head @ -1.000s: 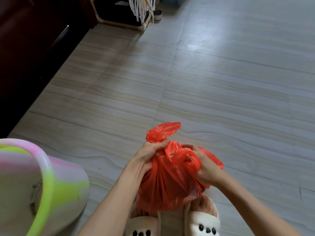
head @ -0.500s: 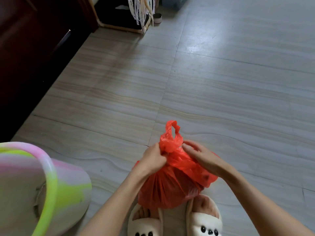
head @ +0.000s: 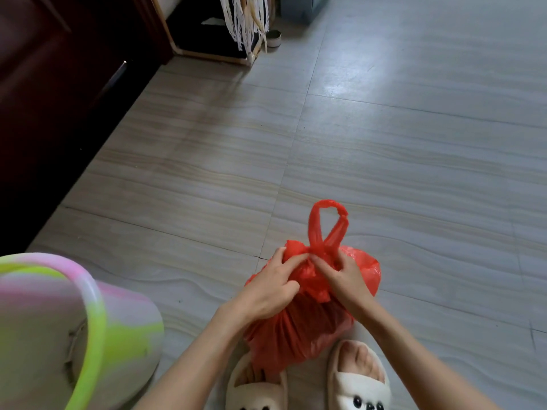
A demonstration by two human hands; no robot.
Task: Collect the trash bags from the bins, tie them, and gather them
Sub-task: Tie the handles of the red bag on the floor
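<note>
A full red plastic trash bag [head: 299,329] sits on the tiled floor just in front of my feet. Its handles are gathered at the top, and one red loop [head: 327,223] stands up above the gather. My left hand [head: 270,287] pinches the bunched plastic on the left of the gather. My right hand [head: 343,276] pinches it on the right, fingertips almost meeting my left. A pink, green and white plastic bin [head: 97,329] stands at the lower left, apart from the bag.
Dark wooden furniture [head: 53,93] runs along the left side. A wooden-framed stand with hanging white fringe [head: 245,22] and a small round tin [head: 273,38] sit at the top. My white slippers [head: 359,383] are under the bag.
Both hands have closed in on the bag's neck, and the red handle loop now stands taller and drawn out above them. The view has shifted slightly.
</note>
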